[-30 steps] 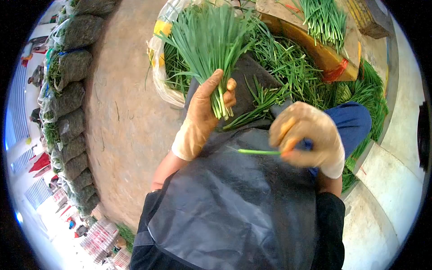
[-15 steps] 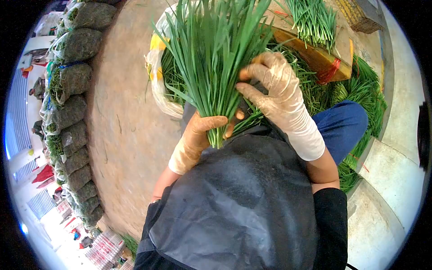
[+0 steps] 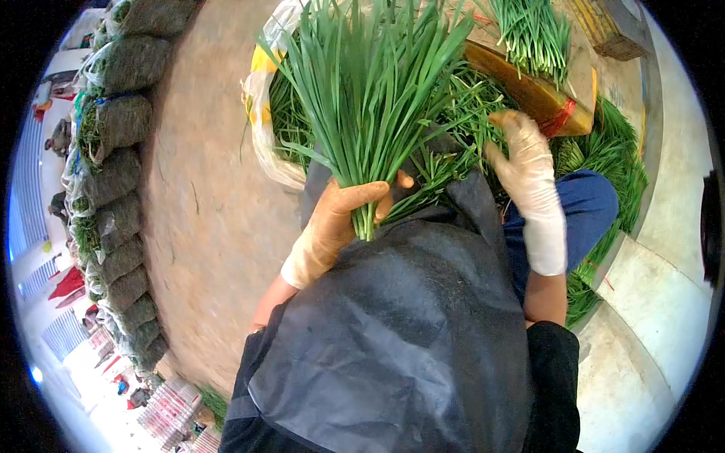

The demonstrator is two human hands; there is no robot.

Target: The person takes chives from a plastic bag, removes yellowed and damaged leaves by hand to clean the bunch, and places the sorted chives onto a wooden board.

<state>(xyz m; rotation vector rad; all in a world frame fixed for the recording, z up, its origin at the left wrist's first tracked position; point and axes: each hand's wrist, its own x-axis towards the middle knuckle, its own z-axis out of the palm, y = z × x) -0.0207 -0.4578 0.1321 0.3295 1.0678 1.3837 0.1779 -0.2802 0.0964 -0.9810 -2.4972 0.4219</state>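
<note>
My gloved left hand [image 3: 340, 215] is closed around the pale lower stems of a bunch of garlic chives [image 3: 370, 113]. The long green leaves fan upward, and the cut ends poke out below my fingers. To the right, my gloved right hand [image 3: 526, 162] hangs beside a heap of loose chives [image 3: 476, 106], thumb and fingers apart and slightly curled, with nothing visible between them. More loose pieces lie on the dark apron [image 3: 393, 325] over my lap. Behind the held bunch, a white and yellow plastic bag [image 3: 263, 143] contains further greens.
A yellowish board [image 3: 498, 72] with red ties [image 3: 560, 117] stands beyond the heap, near a neat pile of chives [image 3: 532, 41]. More chives [image 3: 615, 151] lie beside my right knee [image 3: 589, 200]. Packed sacks [image 3: 124, 128] line the left, and a crate [image 3: 612, 30] sits upper right.
My right hand has moved away from the bunch, right and down toward the loose heap. My left hand keeps its hold on the bunch, whose leaves spread a little wider.
</note>
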